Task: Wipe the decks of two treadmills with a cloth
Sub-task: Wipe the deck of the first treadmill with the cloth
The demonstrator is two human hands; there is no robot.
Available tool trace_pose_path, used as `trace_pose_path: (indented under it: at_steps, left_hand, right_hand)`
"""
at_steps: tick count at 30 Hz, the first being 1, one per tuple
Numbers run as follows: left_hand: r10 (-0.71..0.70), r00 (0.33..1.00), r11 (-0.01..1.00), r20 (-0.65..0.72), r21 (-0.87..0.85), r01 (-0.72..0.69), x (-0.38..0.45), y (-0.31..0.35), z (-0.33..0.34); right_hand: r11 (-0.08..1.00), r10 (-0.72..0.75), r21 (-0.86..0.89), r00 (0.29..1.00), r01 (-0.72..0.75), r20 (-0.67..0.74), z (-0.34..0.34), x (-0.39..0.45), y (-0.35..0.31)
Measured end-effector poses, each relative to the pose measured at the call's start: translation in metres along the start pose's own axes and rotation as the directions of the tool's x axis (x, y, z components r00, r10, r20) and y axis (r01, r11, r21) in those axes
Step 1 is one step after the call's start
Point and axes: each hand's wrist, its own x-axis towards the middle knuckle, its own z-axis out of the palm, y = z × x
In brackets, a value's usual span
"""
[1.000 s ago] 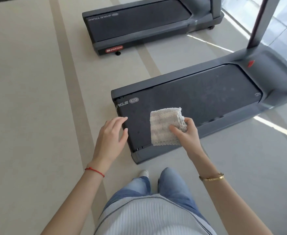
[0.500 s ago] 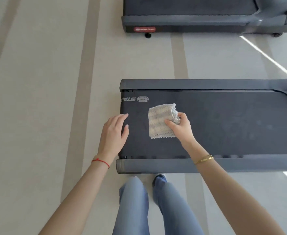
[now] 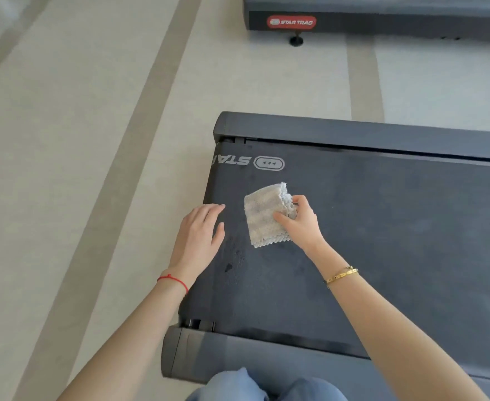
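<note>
We observed the near treadmill (image 3: 382, 134) running across the frame, its dark belt (image 3: 382, 241) filling the centre and right. The right hand (image 3: 301, 224) gripped a folded pale cloth (image 3: 262, 215) by its right edge, thumb on top and fingers curled round the folded layers; the cloth lay over the belt's left end, just below the white belt logo (image 3: 268, 163). Whether it was pressed flat onto the belt we could not tell. The left hand (image 3: 198, 235) was loose and held nothing, fingers extended at the belt's left edge. A red string bracelet (image 3: 172, 280) sat on the left wrist, a gold bangle (image 3: 341, 275) on the right. A few dark spots (image 3: 228, 267) marked the belt near the left wrist. The second treadmill (image 3: 382, 15) lay at the top edge, well apart, across the beige striped floor (image 3: 78, 169).
</note>
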Motion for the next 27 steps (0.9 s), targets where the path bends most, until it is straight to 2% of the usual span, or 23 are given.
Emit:
trace_pose_path:
  at_steps: [5, 8, 9, 11, 12, 14, 16, 18, 22, 25, 27]
  left_hand:
    - [0.056, 0.997, 0.998, -0.055, 0.025, -0.055, 0.006, -0.055, 0.106]
    - [0.088, 0.993, 0.995, -0.074, 0.053, -0.084, 0.009, -0.081, 0.143]
    - [0.091, 0.992, 0.995, -0.083, 0.056, -0.086, 0.010, -0.087, 0.152]
    - [0.089, 0.992, 0.995, -0.095, 0.059, -0.084, 0.008, -0.096, 0.163]
    - [0.089, 0.991, 0.994, -0.100, 0.066, -0.082, 0.007, -0.098, 0.167]
    - [0.088, 0.989, 0.994, -0.117, 0.080, -0.078, 0.004, -0.102, 0.173]
    - [0.079, 0.989, 0.994, -0.123, 0.080, -0.069, 0.003, -0.105, 0.176]
    - [0.073, 0.988, 0.995, -0.132, 0.075, -0.064, 0.002, -0.106, 0.178]
    - [0.054, 0.988, 0.997, -0.143, 0.065, -0.045, 0.001, -0.104, 0.182]
    - [0.033, 0.989, 0.998, -0.143, 0.053, -0.026, -0.001, -0.101, 0.183]
    - [0.040, 0.987, 0.998, -0.155, 0.047, -0.033, -0.001, -0.101, 0.184]
  right_hand:
    - [0.975, -0.173, -0.136, 0.985, 0.175, 0.026, 0.040, 0.064, 0.089]
    - [0.897, -0.339, -0.304, 0.941, 0.320, -0.009, 0.049, 0.083, 0.120]
    - [0.824, -0.417, -0.434, 0.908, 0.363, -0.032, 0.050, 0.087, 0.128]
    - [0.624, -0.550, -0.694, 0.833, 0.359, -0.063, 0.049, 0.091, 0.138]
    - [0.524, -0.613, -0.760, 0.789, 0.384, -0.024, 0.048, 0.090, 0.140]
    - [0.357, -0.678, -0.776, 0.715, 0.521, 0.169, 0.051, 0.090, 0.140]
    - [0.278, -0.606, -0.752, 0.716, 0.598, 0.347, 0.060, 0.090, 0.143]
    - [0.253, -0.523, -0.782, 0.760, 0.570, 0.385, 0.069, 0.093, 0.149]
    - [0.244, -0.509, -0.844, 0.804, 0.477, 0.307, 0.069, 0.122, 0.145]
    - [0.349, -0.434, -0.872, 0.884, 0.344, 0.175, 0.078, 0.159, 0.118]
    - [0.382, -0.434, -0.852, 0.883, 0.359, 0.178, 0.096, 0.163, 0.108]
